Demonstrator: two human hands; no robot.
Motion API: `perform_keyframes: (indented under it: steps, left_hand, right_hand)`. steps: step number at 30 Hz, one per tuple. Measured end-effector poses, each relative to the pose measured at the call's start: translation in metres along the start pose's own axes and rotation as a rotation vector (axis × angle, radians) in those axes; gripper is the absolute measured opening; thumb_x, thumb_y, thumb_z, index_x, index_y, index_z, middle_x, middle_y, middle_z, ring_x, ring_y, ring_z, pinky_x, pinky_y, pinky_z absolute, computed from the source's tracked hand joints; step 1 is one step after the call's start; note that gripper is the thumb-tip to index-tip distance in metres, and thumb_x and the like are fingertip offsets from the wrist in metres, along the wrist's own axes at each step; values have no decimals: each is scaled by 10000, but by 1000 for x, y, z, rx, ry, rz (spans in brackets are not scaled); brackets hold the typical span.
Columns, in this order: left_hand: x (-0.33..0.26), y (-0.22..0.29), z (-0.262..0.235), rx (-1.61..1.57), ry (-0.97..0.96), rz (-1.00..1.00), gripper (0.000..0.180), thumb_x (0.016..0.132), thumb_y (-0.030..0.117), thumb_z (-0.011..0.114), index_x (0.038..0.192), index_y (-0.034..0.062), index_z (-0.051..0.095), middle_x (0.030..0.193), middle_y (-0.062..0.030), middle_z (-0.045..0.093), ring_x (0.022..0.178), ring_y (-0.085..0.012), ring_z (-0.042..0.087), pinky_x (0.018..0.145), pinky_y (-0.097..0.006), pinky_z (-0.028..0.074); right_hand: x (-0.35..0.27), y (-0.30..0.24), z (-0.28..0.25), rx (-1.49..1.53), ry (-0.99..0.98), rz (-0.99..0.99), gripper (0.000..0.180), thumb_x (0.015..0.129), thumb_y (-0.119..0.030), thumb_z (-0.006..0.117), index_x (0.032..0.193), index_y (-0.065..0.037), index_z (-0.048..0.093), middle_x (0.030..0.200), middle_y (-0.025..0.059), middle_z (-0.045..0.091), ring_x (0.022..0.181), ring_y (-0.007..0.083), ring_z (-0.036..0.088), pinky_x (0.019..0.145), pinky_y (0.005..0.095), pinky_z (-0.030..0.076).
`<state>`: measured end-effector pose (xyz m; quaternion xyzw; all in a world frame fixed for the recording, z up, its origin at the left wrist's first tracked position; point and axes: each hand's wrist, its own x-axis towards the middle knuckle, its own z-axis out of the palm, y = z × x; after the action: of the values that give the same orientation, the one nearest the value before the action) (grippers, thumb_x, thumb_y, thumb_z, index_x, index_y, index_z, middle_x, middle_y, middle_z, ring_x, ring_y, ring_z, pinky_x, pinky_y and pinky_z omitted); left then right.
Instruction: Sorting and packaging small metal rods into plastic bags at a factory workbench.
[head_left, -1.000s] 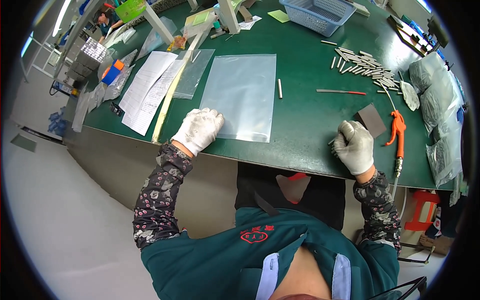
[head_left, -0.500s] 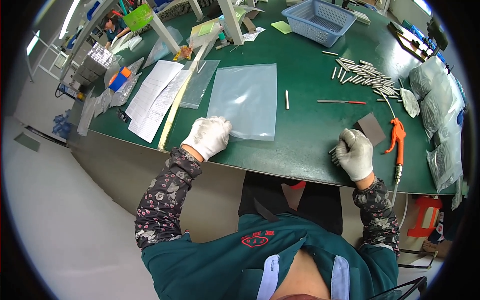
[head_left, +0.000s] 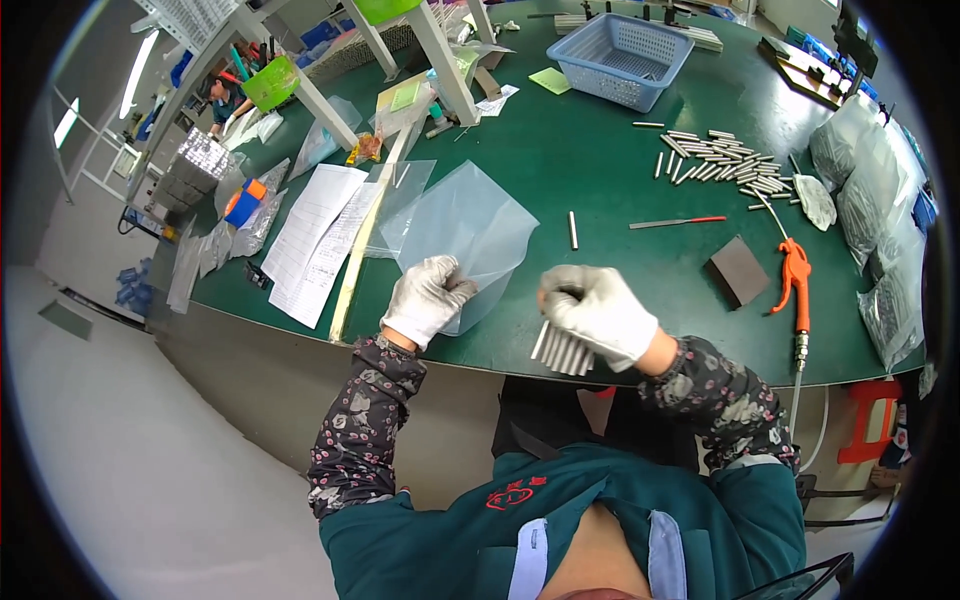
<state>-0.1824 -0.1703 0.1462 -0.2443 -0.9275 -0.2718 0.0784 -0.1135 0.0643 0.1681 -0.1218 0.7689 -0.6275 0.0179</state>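
Bag (head_left: pixel 470 215): L grip (head_left: pixel 428 302) pinching nr. edge; prob. light, limp, slick.
Rods (head_left: pixel 563 352): R grip (head_left: pixel 602 315) clasping bunch, ends below it; likely stiff, hefty; hold mid-length; count unclear.

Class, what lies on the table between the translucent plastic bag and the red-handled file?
In the head view, one loose metal rod lies between the plastic bag and the red-handled file.

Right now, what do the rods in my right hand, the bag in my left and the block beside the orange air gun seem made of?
Rods: metal, likely steel, smooth and bright, going by their silvery shine. Bag: likely thin plastic film, glossy and translucent, since the green table shows faintly through. Block: matte, brownish grey, perhaps foam or rubber; its even, dull faces leave it open.
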Motion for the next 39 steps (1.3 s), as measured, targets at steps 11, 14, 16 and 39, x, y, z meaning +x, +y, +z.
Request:
perform_keyframes:
  steps: [11,14,16,39]
  left_hand:
    - [-9,-18,14,-567,-142,-62,37,832,2,613,844,-3,579,748,-63,556,671,-152,559,622,-273,457]
    - [-10,-23,20,-613,-158,-169,17,855,-1,592,864,-6,605,785,-37,579,712,-110,576,652,-240,478]
    - [-11,-27,25,-701,-129,-103,162,860,9,590,1020,27,607,794,-35,585,693,-104,571,639,-241,481]
    - [-14,2,26,15,-35,187,223,778,-71,552,955,45,622,892,-109,593,767,-287,622,652,-330,510]
  right_hand:
    - [50,34,37,-140,-54,217,299,772,-228,482,909,-40,671,789,181,656,742,310,646,710,339,508]
    - [51,38,37,-178,-74,256,315,765,-238,484,925,-41,671,783,181,657,736,309,646,709,341,507]
    - [52,40,38,-193,-75,311,326,768,-244,485,931,-30,671,789,188,660,743,312,649,713,340,508]
    - [49,48,37,-131,-89,324,395,766,-282,499,997,-14,673,830,201,671,769,302,661,725,328,516]
